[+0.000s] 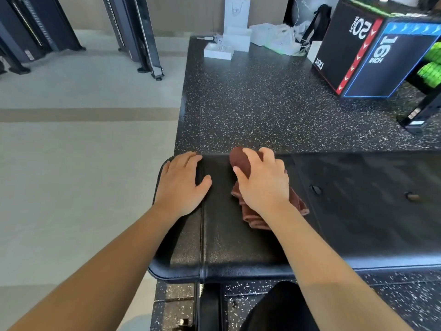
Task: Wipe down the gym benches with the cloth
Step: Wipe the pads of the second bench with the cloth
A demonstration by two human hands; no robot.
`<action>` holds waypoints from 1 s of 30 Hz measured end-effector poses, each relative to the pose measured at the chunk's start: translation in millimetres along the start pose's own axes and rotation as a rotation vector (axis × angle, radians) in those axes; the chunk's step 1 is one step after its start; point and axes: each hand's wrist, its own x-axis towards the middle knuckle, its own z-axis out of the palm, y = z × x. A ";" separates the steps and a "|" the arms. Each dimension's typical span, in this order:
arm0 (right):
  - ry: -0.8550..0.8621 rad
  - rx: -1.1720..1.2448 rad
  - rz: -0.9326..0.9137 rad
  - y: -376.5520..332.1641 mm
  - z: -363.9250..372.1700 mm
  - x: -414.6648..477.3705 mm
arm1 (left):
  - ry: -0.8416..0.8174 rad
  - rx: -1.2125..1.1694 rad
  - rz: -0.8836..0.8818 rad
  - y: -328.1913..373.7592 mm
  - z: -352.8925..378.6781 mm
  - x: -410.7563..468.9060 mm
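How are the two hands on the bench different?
The left hand lies flat with straight fingers and holds nothing; the right hand curls round the brown cloth. The left hand sits at the rounded end of the bench; the right hand is further along. Both are on the bench.

Black bench, reddish-brown cloth, black floor mat speckled white, pale grey floor with a tan stripe.

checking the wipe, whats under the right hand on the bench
The right hand grips a bunched brown cloth, which lies on the black bench pad. The patch of pad beneath the cloth is covered, so its state cannot be seen.
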 end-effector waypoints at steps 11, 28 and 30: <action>-0.072 -0.045 -0.050 -21.9 18.1 58.7 | 0.046 -0.066 -0.008 -6.1 4.2 4.1; -0.170 -0.056 0.143 -36.1 3.8 31.2 | -0.293 -0.029 -0.032 -5.3 -14.0 3.7; -0.185 -0.005 0.156 -36.0 1.4 35.4 | -0.317 -0.048 -0.005 -9.1 -17.8 0.1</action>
